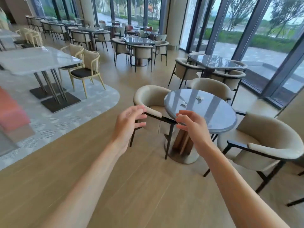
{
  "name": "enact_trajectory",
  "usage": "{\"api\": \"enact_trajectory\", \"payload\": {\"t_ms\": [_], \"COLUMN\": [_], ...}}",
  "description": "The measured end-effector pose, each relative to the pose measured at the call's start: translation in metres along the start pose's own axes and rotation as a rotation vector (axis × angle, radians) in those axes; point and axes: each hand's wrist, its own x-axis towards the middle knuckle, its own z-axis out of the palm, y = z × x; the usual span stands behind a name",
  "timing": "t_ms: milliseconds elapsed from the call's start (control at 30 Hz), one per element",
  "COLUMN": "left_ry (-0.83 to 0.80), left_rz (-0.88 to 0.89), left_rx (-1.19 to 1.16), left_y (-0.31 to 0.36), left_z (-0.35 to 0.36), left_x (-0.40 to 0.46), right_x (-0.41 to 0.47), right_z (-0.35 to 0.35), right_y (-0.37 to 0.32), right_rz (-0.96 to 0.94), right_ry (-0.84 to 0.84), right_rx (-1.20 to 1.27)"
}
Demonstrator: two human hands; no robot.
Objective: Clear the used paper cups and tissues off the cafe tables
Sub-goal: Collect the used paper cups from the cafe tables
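On the round grey table [213, 112] ahead of you lie what look like two crumpled tissues [200, 97], while your left hand [127, 124] and right hand [191, 127] hover empty, fingers loosely spread.

Just beyond your hands [162, 125], the round surface [213, 116] is glossy blue-grey, carrying white crumpled tissues [200, 97]. The chairs [151, 97] around it are cream with black frames. Under your arms, the floor [148, 186] is tan wood-grain.
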Motion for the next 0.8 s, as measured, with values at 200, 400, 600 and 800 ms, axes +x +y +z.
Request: {"api": "enact_trajectory", "payload": {"t_ms": [200,400,600,800], "left_ry": [0.127,0.186,0.216,0.236], "left_rz": [0.007,0.029,0.075,0.085], "left_rx": [-0.006,0.038,0.086,0.086], "left_y": [0.000,-0.001,0.021,0.036], "left_z": [-0.073,-0.118,-0.141,-0.162], "left_x": [0.050,0.134,0.255,0.356], "right_x": [0.052,0.134,0.251,0.337], "right_z": [0.093,0.171,0.242,0.294], "right_y": [-0.004,-0.006,-0.020,-0.039], "right_rz": [-0.027,-0.022,-0.028,-0.026], "right_ry": [-0.108,-0.185,-0.207,-0.241], "right_rx": [0.021,0.119,0.237,0.255]}}
